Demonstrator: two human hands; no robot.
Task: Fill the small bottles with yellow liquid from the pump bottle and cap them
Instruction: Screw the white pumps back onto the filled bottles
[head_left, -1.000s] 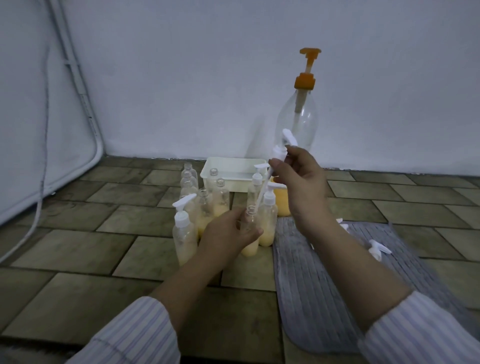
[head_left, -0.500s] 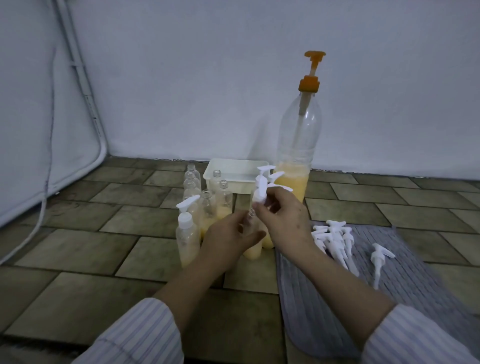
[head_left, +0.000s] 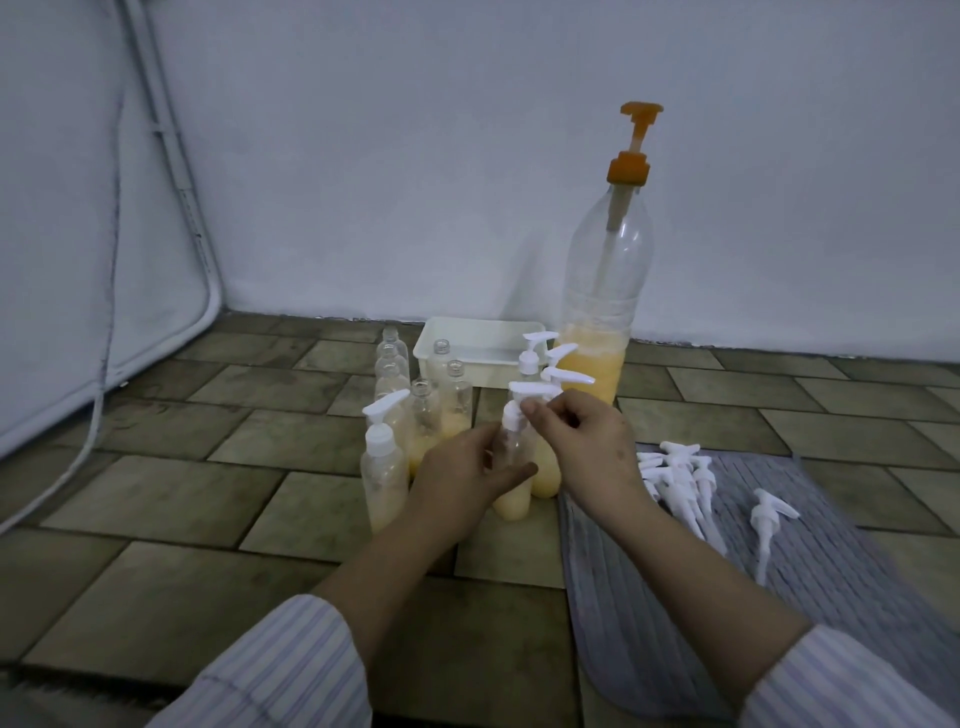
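My left hand (head_left: 462, 475) grips a small clear bottle (head_left: 514, 499) with yellow liquid in its lower part, standing on the tiled floor. My right hand (head_left: 587, 441) pinches the white pump cap (head_left: 524, 397) seated on that bottle's neck. A tall clear pump bottle (head_left: 602, 312) with an orange pump head stands behind, yellow liquid in its bottom. Capped small bottles (head_left: 384, 467) and open-necked ones (head_left: 457, 400) cluster to the left and behind.
A white tray (head_left: 478, 353) sits by the wall behind the bottles. A grey mat (head_left: 779, 597) lies on the right with several loose white pump caps (head_left: 680, 483) on it. A white cable (head_left: 98, 395) runs along the left wall.
My right hand brought the pump cap down from above and set it into the neck of the bottle in my left hand. The view shifted slightly.
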